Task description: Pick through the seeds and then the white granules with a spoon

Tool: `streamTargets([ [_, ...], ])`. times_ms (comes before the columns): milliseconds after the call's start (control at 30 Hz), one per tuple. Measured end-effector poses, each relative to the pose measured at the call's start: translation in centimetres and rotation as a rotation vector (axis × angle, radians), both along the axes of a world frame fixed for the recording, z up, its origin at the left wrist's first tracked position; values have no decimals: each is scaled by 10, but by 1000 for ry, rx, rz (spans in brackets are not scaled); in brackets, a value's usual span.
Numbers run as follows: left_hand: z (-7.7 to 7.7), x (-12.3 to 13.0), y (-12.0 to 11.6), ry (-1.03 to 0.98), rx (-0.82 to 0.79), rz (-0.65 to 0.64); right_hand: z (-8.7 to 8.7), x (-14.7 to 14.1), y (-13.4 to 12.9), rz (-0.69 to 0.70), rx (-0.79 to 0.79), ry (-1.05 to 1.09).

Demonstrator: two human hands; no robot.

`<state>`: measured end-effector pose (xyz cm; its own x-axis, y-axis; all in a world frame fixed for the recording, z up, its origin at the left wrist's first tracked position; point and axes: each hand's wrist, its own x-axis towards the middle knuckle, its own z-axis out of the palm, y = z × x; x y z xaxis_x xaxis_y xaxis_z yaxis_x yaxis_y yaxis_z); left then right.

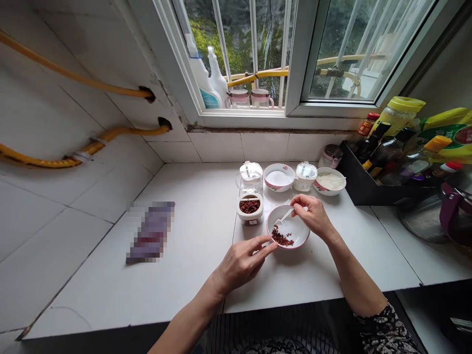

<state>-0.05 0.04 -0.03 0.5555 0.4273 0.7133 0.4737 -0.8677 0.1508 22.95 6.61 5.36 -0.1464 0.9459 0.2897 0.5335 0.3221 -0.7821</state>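
Between the thumb and fingertips of my right hand (309, 214) is a small white spoon (283, 216), its bowl end dipping into a white bowl with a pink rim (300, 241). Dark red-brown peppercorn-like grains (282, 237) lie in the near left part of this bowl. My left hand (245, 260) has its fingers stretched out, the tips at the bowl's left rim; its thumb is mostly hidden. Just left of the bowl stands a lidded seasoning jar (250, 209), lid raised, full of the same dark grains.
Behind are a bowl of white grains (279, 179), a bowl of pale contents (330, 181) and two white-lidded jars (306, 174). A black box of bottles (383, 194) stands right, beside a pot (424, 216). A blurred purple packet (151, 236) lies left on the counter.
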Motion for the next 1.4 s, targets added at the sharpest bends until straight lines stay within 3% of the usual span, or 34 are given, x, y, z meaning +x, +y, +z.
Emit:
streamTargets([
  [367,-1,0,0,-1,5,1,-5,3,6,-25,-220,279],
  [767,-2,0,0,10,-3,6,-6,-1,11,0,-247,447],
  [967,-1,0,0,1,3,8,-2,-26,6,-29,15,422],
  [1200,-2,0,0,9,-6,14,0,-49,-3,100,594,-62],
  [1300,-1,0,0,5,-4,14,2,-43,-4,107,671,-135],
  [1400,-2,0,0,13,-6,15,7,-27,-4,7,648,-111],
])
